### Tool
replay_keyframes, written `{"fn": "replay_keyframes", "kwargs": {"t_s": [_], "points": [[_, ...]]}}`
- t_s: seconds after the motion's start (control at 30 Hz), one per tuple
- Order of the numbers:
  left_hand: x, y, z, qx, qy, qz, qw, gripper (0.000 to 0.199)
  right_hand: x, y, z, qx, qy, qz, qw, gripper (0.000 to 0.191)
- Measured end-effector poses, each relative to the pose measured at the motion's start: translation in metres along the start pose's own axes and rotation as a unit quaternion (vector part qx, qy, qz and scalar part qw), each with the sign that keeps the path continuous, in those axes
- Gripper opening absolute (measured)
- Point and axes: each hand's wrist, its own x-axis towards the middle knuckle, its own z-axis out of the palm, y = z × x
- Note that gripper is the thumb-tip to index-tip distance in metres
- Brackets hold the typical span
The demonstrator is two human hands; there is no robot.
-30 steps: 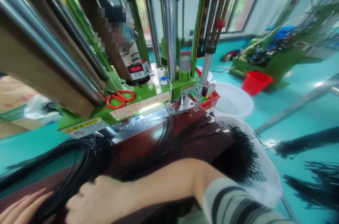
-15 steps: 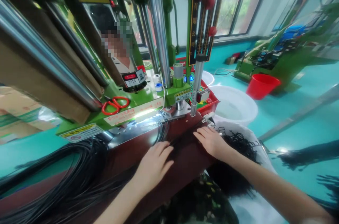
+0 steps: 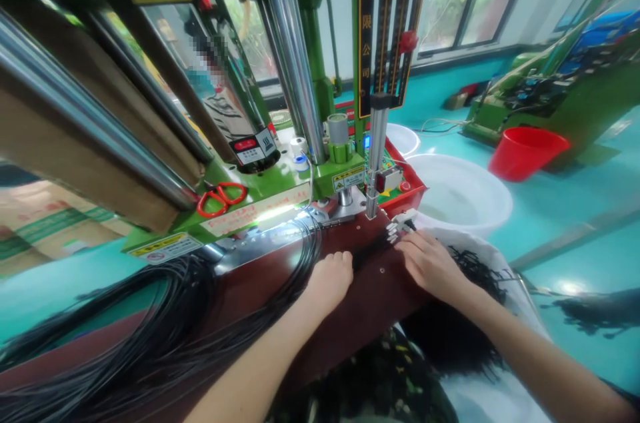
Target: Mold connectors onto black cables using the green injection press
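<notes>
My left hand [image 3: 330, 280] is closed in a fist around a bundle of thin black cables [image 3: 371, 251] above the brown bench top [image 3: 370, 300]. The bundle runs out of the fist to the right. Its far end has small white tips [image 3: 393, 234]. My right hand [image 3: 433, 266] is beside those tips, fingers stretched out and slightly bent, fingertips at the cable ends; its thumb is hidden. More black cables [image 3: 165, 316] trail across the bench on the left, and some loop up to the metal plate [image 3: 265, 240] of the green machine [image 3: 280, 186].
Orange-handled scissors [image 3: 220, 200] lie on the machine's ledge. A red control box [image 3: 413, 186] stands behind my right hand. To the right are a white sack [image 3: 475, 243] with black cables, a white basin [image 3: 457, 190] and a red bucket [image 3: 527, 153]. A person [image 3: 225, 113] shows behind the machine.
My left hand has moved right and closed from loosely spread fingers into a fist on the cables. My right hand has shifted slightly right to the white tips. The view has turned slightly.
</notes>
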Motion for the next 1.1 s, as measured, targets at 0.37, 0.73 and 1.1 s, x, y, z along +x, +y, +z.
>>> {"fn": "replay_keyframes", "kwargs": {"t_s": [0.37,0.73,1.1], "points": [[0.019,-0.037,-0.008,-0.405,-0.111,0.007,0.907,0.023,0.02,-0.064,0.045,0.804,-0.018,0.358,0.475,0.027],[0.022,-0.039,-0.002,-0.621,-0.159,-0.071,0.764,0.036,0.058,-0.034,0.065,0.813,0.128,0.455,0.341,0.008],[0.008,-0.027,-0.015,-0.65,-0.147,-0.068,0.743,0.039,0.07,-0.03,0.051,0.827,0.233,0.379,0.342,0.014]]}}
